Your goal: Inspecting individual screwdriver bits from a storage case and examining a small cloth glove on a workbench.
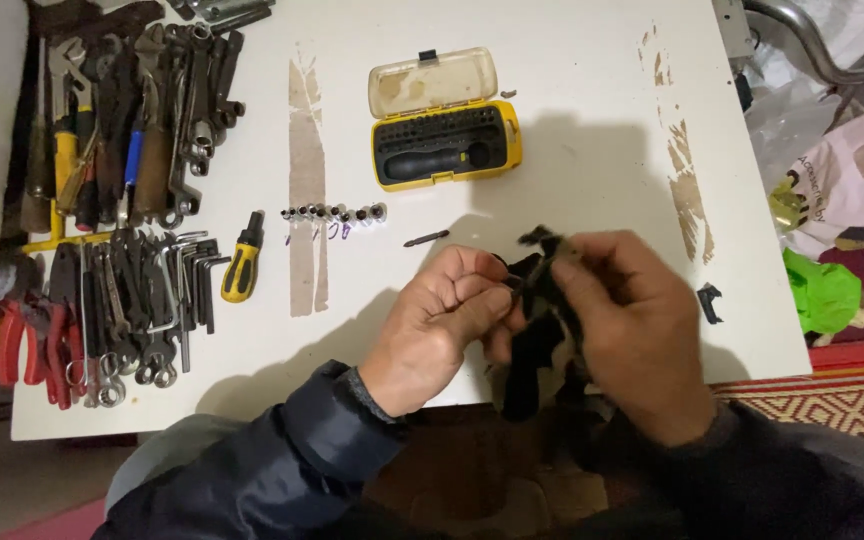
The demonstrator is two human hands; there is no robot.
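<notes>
Two bare hands meet over the near edge of a white table [572, 90], seen from a head camera looking down. The left hand [442, 325] has its fingers curled inward, thumb and fingertips pressed together on a black strap-like object [537, 300]. The right hand [632, 320] grips the same object from the other side, its fingers closed round the upper part. The object's top sticks up between the two hands, and its lower end hangs down past the table's edge. What exactly it is cannot be told.

Just beyond the hands lies a single screwdriver bit [425, 238]. Further back sits a yellow bit case [447, 135] with its clear lid open. To its left is a short row of small sockets [337, 213], then a stubby screwdriver [243, 260] with a yellow and black handle. The table's left side is crowded with spanners, hex keys [197, 265] and red-handled pliers [27, 345]. A small black part [709, 302] lies to the right of the hands.
</notes>
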